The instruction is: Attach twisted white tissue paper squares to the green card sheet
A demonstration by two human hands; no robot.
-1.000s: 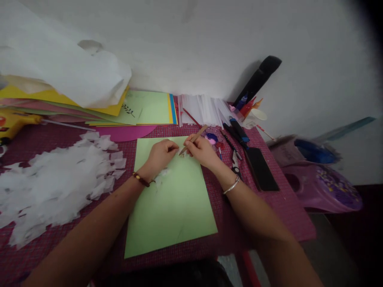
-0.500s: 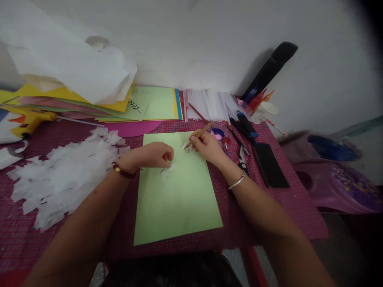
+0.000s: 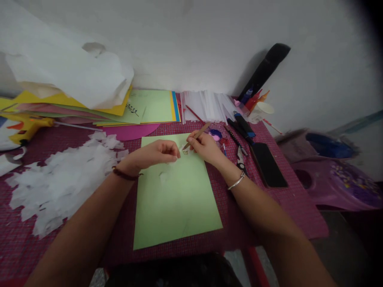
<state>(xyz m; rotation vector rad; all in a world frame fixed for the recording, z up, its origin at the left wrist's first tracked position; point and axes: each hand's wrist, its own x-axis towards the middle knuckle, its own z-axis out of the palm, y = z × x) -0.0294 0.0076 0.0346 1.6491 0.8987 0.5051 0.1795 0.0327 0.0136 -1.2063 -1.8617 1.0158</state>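
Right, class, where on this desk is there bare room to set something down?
Lower half of the green sheet, below both hands; also the cloth from the phone to the near right corner. Crowded: left, with white paper pieces; right of the sheet, with scissors and pens.

Dim, hazy light, soft shadow on the wall [image 3: 179,48], stretched edges, black top-right corner.

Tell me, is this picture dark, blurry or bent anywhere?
Head view: dim, soft light without harsh glare; the black object leaning on the wall casts a soft shadow to its left; the upper right corner falls to black; the forearms look stretched toward the bottom edge; detail is soft, leaving the tiny bits by the right hand unclear.
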